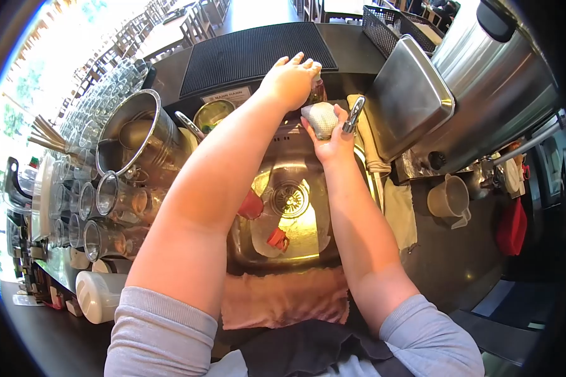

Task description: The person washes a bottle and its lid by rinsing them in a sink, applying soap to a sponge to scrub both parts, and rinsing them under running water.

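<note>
My left hand (289,83) reaches to the back of the sink, fingers stretched out and apart, beside the top of a bottle with reddish contents (318,92). The hand partly hides this bottle, and whether the palm presses on it I cannot tell. In my right hand (334,146) is a pale mesh-covered sponge (322,119), held by closed fingers just left of the metal tap (355,114). Below both hands lies the steel sink (308,164) with its round drain (291,198). A red object (251,205) and a smaller red piece (278,239) are in the basin.
Left of the sink stand a steel pot (129,133), glass jugs (107,193) and many glasses. A pink towel (286,300) covers the front edge. To the right are a metal container (415,100), a cloth (400,210) and a plastic measuring jug (448,198). A black mat (251,55) lies behind.
</note>
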Demonstrator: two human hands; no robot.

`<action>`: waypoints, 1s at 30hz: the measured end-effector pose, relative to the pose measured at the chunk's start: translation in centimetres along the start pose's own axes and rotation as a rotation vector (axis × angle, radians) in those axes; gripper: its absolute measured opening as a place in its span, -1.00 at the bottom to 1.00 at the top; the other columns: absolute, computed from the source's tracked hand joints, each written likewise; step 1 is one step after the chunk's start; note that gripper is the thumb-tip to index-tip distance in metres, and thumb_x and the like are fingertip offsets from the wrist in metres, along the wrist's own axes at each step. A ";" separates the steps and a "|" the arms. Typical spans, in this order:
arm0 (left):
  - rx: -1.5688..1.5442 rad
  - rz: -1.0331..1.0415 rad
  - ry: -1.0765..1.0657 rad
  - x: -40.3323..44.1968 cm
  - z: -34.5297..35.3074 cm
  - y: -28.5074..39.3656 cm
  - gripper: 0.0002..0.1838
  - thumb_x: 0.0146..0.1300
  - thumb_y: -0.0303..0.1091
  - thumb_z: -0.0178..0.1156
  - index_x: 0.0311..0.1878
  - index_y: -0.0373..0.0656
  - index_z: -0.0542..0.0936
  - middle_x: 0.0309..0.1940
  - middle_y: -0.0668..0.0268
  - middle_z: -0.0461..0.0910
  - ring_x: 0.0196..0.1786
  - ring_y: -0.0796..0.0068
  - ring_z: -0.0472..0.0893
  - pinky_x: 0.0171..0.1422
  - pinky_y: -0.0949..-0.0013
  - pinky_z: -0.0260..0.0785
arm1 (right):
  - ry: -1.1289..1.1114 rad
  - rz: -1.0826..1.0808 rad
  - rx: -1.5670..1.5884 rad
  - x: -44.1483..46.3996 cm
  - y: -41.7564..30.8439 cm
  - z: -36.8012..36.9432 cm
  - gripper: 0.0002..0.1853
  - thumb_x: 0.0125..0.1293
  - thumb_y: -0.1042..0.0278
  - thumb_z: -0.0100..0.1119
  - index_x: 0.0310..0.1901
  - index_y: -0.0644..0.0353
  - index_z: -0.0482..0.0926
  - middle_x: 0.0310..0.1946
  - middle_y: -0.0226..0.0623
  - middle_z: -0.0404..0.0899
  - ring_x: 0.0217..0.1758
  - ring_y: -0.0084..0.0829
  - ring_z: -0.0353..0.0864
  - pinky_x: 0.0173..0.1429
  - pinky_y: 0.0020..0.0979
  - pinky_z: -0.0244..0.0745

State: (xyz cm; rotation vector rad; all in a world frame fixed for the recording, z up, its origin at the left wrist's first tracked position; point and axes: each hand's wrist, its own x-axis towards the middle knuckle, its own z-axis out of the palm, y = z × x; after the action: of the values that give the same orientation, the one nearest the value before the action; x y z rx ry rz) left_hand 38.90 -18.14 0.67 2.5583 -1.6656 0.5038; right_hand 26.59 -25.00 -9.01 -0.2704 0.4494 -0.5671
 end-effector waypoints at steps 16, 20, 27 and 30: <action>0.008 0.017 -0.024 -0.5 1.4 -0.1 -0.37 0.30 -0.48 0.05 0.48 0.02 0.37 0.49 0.32 0.36 0.62 0.19 0.14 0.64 0.01 0.01 | -0.015 -0.006 0.011 0.1 0.0 0.8 -0.59 0.29 0.19 0.27 0.09 0.15 0.45 0.07 -0.10 0.56 0.14 0.03 0.59 0.13 0.17 0.65; 0.128 0.059 -0.168 0.4 -1.8 -0.2 -0.35 0.30 -0.48 0.05 0.50 0.01 0.33 0.51 0.32 0.33 0.62 0.20 0.14 0.63 0.02 0.02 | 0.041 -0.005 -0.037 -0.7 0.4 1.2 -0.61 0.34 0.14 0.22 0.10 0.13 0.46 0.04 -0.15 0.58 0.09 -0.04 0.63 0.06 0.10 0.69; -0.025 0.024 0.073 -0.2 1.9 -0.4 -0.54 0.47 -0.24 0.00 0.40 -0.05 0.40 0.43 0.26 0.42 0.59 0.14 0.20 0.59 -0.04 0.07 | 0.030 0.047 0.036 -0.9 0.8 -0.5 -0.65 0.40 0.10 0.14 0.06 0.15 0.49 -0.03 -0.18 0.61 0.06 -0.07 0.66 0.07 0.11 0.69; 0.123 0.014 -0.278 0.9 -3.4 0.6 -0.33 0.27 -0.48 0.06 0.50 -0.01 0.33 0.53 0.25 0.29 0.63 0.18 0.12 0.64 0.04 0.00 | 0.029 0.064 0.023 -2.2 1.0 -0.6 -0.66 0.45 0.09 0.08 0.07 0.16 0.48 -0.01 -0.16 0.61 0.08 -0.05 0.65 0.12 0.15 0.66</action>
State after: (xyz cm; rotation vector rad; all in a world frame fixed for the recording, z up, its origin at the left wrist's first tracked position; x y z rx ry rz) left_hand 37.92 -18.47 4.06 2.8178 -1.7871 0.2679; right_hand 25.10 -23.00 -9.14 -0.2255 0.4779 -0.5144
